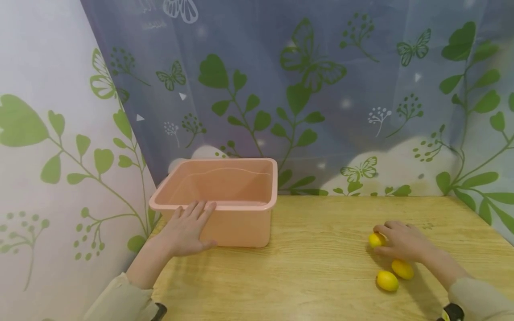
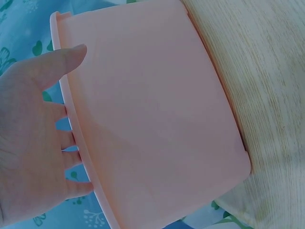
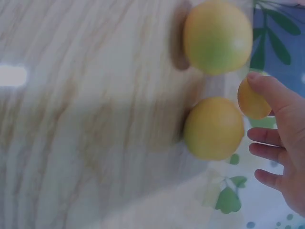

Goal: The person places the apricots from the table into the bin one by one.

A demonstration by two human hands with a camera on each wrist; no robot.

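Note:
My left hand (image 1: 185, 232) rests on the near rim of a pink plastic basin (image 1: 245, 225). Its fingers lie straight across the rim, and the thumb (image 2: 75, 56) extends over the outer wall in the left wrist view. To the right, my right hand (image 1: 405, 242) has thumb and forefinger around a yellow lemon (image 1: 376, 240) close over the table. Its other fingers (image 3: 268, 150) are spread apart. Two more lemons lie on the table just nearer than that hand: one lemon (image 1: 402, 269) beneath the wrist side, the other lemon (image 1: 387, 281) beside it.
The wooden table (image 1: 321, 267) has a pale wood grain. Behind it hangs a blue-grey cloth (image 1: 257, 44) printed with green leaves and butterflies. A white patterned cloth (image 1: 52, 200) closes off the left side, near the basin.

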